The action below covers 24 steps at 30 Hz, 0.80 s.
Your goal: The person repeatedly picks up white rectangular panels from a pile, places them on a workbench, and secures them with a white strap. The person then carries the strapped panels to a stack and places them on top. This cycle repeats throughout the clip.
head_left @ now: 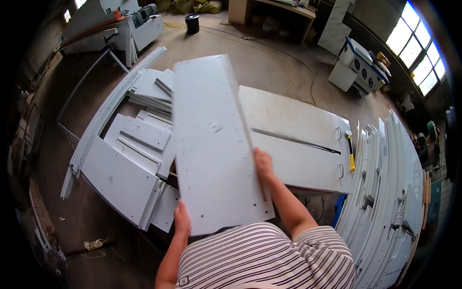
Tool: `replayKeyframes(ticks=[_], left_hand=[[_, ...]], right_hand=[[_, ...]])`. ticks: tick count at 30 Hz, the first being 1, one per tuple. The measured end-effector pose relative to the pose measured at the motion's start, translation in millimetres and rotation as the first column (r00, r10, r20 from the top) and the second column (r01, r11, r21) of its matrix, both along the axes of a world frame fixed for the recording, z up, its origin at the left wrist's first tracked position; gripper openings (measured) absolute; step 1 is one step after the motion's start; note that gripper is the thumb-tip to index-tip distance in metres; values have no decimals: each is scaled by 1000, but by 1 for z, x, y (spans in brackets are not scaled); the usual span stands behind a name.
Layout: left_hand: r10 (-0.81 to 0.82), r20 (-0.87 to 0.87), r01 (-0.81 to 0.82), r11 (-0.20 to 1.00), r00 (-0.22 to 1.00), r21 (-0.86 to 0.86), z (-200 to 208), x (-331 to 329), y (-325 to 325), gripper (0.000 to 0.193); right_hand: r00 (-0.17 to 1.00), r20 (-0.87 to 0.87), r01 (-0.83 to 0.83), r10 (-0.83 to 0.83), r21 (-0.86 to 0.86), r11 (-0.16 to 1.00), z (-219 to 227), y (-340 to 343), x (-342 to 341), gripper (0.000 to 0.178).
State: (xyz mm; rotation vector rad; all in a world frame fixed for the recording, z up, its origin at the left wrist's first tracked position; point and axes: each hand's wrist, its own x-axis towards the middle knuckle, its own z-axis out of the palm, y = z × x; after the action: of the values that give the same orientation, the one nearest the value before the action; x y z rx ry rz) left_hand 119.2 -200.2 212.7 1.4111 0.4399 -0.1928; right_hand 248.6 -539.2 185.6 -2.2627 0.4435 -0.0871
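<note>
A long white panel (211, 135) with small printed marks and a few holes near its close end is held up lengthwise in front of my body. My left hand (182, 220) grips its left edge near the close end. Farther up on the opposite side, my right hand (263, 164) is closed around the right edge. The fingers of both hands are partly hidden by the panel. Part of a stack of white boards (127, 168) shows to the left. Behind the panel on the right lie two white door panels (298, 149) with metal handles.
A hammer (351, 151) with a yellow grip lies at the doors' right end. Long white strips (375, 192) are piled at the right. Metal rails (98, 123) line the left stack's outer side. A black bucket (192, 23) and cables (291, 77) are on the floor beyond.
</note>
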Motion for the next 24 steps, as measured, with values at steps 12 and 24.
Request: replayKeyframes(ticks=[12, 24], left_hand=[[-560, -230, 593, 799, 796, 105, -35, 52, -197, 53], [-677, -291, 664, 731, 676, -158, -65, 58, -179, 48]], right_hand=[[763, -172, 642, -623, 92, 761, -58, -239, -151, 54], [974, 64, 220, -219, -511, 831, -75, -269, -165, 52]])
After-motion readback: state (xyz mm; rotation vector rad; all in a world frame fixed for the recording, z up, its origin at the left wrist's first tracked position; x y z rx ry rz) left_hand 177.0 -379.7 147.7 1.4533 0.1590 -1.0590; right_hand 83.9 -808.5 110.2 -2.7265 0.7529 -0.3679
